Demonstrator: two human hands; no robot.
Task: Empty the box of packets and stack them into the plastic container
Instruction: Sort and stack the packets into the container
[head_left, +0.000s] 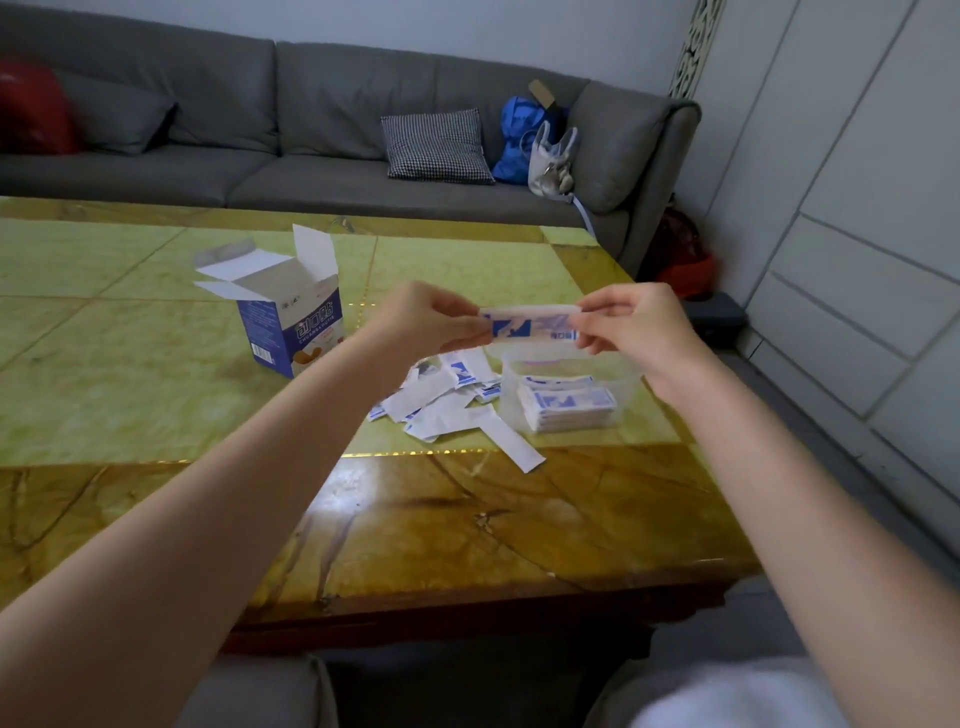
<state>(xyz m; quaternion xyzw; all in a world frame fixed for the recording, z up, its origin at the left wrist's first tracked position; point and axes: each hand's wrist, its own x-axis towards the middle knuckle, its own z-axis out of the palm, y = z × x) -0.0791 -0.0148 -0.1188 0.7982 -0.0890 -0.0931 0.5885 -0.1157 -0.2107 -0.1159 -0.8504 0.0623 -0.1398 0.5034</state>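
Observation:
Both hands hold a small bundle of blue-and-white packets (530, 325) in the air above the table. My left hand (431, 317) pinches its left end and my right hand (634, 327) pinches its right end. Just below stands the clear plastic container (571, 364), with a stack of packets (569, 408) lying flat inside. A loose pile of packets (447, 405) is scattered on the table left of the container. The blue-and-white box (291, 322) stands upright further left with its top flaps open.
The green and amber stone table (156, 389) ends close to the container on the right. Behind it runs a grey sofa (311, 130) with a checked cushion (436, 145), a red cushion and bags. White wall panels lie to the right.

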